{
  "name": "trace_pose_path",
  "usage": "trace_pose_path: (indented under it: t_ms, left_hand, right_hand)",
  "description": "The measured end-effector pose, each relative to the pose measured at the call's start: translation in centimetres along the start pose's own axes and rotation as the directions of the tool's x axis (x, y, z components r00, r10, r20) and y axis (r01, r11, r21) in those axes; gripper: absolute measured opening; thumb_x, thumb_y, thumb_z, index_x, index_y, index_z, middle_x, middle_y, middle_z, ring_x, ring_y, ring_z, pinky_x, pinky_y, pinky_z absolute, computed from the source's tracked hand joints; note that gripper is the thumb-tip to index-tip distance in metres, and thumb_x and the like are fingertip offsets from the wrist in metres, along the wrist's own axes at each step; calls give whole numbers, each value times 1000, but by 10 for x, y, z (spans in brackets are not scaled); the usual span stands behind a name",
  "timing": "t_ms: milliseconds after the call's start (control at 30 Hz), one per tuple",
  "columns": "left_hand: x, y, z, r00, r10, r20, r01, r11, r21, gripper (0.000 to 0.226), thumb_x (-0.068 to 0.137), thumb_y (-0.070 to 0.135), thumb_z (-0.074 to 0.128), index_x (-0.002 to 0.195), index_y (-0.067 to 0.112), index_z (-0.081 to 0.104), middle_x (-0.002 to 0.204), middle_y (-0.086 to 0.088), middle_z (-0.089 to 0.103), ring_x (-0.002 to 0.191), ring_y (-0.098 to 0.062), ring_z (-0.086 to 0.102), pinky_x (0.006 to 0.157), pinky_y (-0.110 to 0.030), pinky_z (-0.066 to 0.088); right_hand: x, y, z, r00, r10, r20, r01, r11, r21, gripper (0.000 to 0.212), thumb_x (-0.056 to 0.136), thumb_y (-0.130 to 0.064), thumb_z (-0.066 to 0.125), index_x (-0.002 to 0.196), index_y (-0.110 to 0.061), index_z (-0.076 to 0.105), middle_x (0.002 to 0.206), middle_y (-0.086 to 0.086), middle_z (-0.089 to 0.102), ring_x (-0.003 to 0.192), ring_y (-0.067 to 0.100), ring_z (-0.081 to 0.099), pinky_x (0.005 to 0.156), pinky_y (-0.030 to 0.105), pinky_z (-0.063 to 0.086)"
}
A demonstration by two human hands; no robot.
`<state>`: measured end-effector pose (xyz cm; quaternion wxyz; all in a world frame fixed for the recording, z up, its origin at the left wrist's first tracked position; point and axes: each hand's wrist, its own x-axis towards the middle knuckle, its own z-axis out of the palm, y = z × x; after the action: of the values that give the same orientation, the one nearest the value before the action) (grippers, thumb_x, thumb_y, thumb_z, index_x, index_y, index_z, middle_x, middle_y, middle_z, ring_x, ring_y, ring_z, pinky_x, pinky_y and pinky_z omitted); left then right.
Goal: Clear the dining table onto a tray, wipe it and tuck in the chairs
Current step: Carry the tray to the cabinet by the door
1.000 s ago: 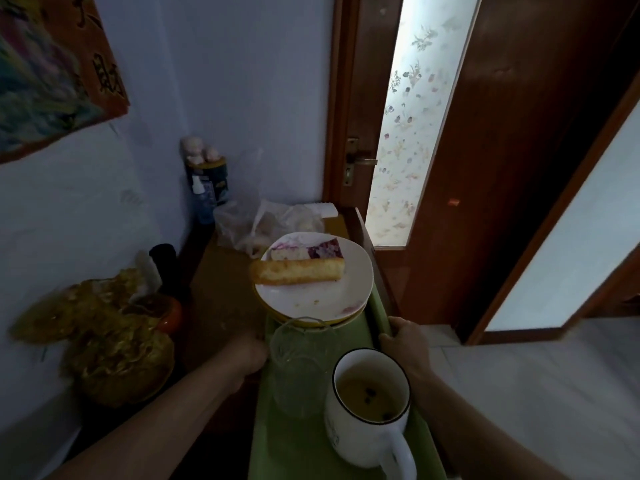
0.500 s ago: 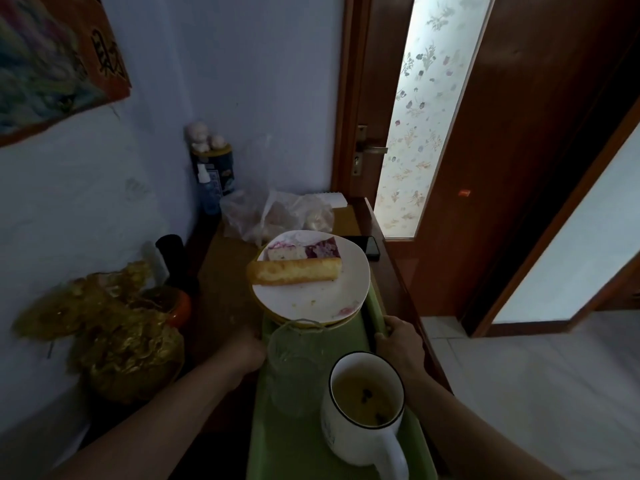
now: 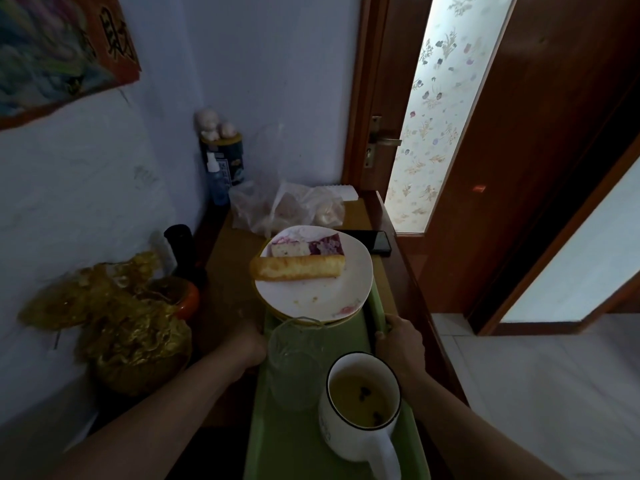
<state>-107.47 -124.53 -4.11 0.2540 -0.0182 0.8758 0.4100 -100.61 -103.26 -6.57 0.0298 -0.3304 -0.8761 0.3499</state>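
Observation:
I hold a green tray (image 3: 287,441) over a brown side table (image 3: 232,271). My left hand (image 3: 247,348) grips the tray's left rim and my right hand (image 3: 400,344) grips its right rim. On the tray stand a white mug (image 3: 349,420) with yellowish liquid, a clear glass (image 3: 294,362), and a white plate (image 3: 318,289) stacked on a yellow-rimmed dish. A long fried dough stick (image 3: 298,268) and a slice of purple-topped cake (image 3: 304,245) lie on the plate.
On the side table are a dark phone (image 3: 374,241), plastic bags (image 3: 284,209), a spray bottle (image 3: 216,181), a tin with figurines (image 3: 225,157) and a dark bottle (image 3: 181,251). A gold ornament (image 3: 124,327) sits at the left. A wooden door (image 3: 485,150) stands to the right.
The tray and my hands have moved forward over the side table; the phone and more of the tabletop have come into sight beyond the plate.

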Motion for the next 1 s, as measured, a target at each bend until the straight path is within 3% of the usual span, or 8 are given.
trace_pose_path:
  t_ms: [267, 400, 467, 600, 733, 800, 867, 1000]
  left_hand:
    - [4, 2, -2, 1000, 9, -8, -9, 1000, -1, 36, 88, 1, 59, 123, -2, 50, 125, -29, 51, 115, -40, 49, 90, -40, 41]
    - [-2, 5, -6, 998, 5, 63, -3, 1000, -25, 6, 86, -1, 60, 91, 1, 59, 115, -33, 54, 99, -42, 54, 76, -38, 44]
    - [-4, 7, -7, 997, -13, 80, 16, 999, -28, 5, 88, 4, 59, 85, 7, 56, 118, -27, 56, 99, -38, 55, 77, -38, 45]
    - [-4, 5, -6, 996, -34, 78, 40, 997, -70, 31, 90, 9, 59, 120, 5, 52, 122, -21, 55, 111, -36, 53, 84, -42, 47]
    - [-8, 5, -10, 993, -79, 87, 89, 989, -118, 48, 87, 11, 63, 132, 7, 44, 129, -16, 51, 117, -33, 48, 89, -44, 47]
    - [-14, 5, -14, 991, -107, 84, 117, 986, -121, 56, 87, 14, 63, 137, 10, 39, 135, -13, 47, 121, -32, 45, 81, -40, 47]
    - [-19, 6, -18, 993, -107, 55, 114, 985, -129, 46, 86, 14, 63, 128, 12, 45, 133, -11, 47, 120, -31, 45, 80, -39, 45]
    - [-29, 14, -26, 998, -49, -44, 42, 987, -153, 20, 87, 16, 62, 104, 10, 53, 109, -7, 49, 91, -20, 50, 73, -34, 42]
  right_hand:
    - [4, -3, -2, 999, -41, 28, 43, 995, -88, 22, 92, -12, 51, 111, -7, 58, 108, 16, 61, 97, 33, 59, 75, 36, 50]
    - [4, -4, -4, 997, -51, 57, 59, 986, -155, 23, 91, -15, 52, 111, -5, 56, 110, 16, 58, 99, 33, 58, 76, 36, 49]
    - [2, -4, -6, 997, -41, 69, 53, 981, -187, 22, 89, -14, 52, 107, -2, 57, 110, 18, 56, 98, 34, 58, 75, 37, 48]
    - [1, -4, -10, 993, -27, 111, 51, 973, -223, 25, 87, -17, 55, 106, 0, 57, 113, 18, 55, 100, 34, 57, 74, 36, 47]
    - [1, -4, -17, 993, -21, 117, 46, 977, -208, 16, 85, -18, 58, 82, -5, 50, 112, 22, 57, 89, 31, 54, 65, 29, 39]
    - [0, -3, -22, 994, -25, 109, 45, 982, -184, 21, 85, -20, 58, 95, -1, 57, 116, 21, 56, 96, 32, 57, 68, 32, 45]
    - [0, -3, -28, 994, -48, 99, 63, 987, -149, 37, 85, -21, 60, 117, -2, 57, 122, 20, 54, 100, 33, 59, 81, 37, 53]
    - [-6, -9, -43, 993, -84, 79, 92, 990, -104, 53, 84, -26, 65, 132, -11, 50, 132, 15, 50, 104, 28, 59, 86, 39, 54]
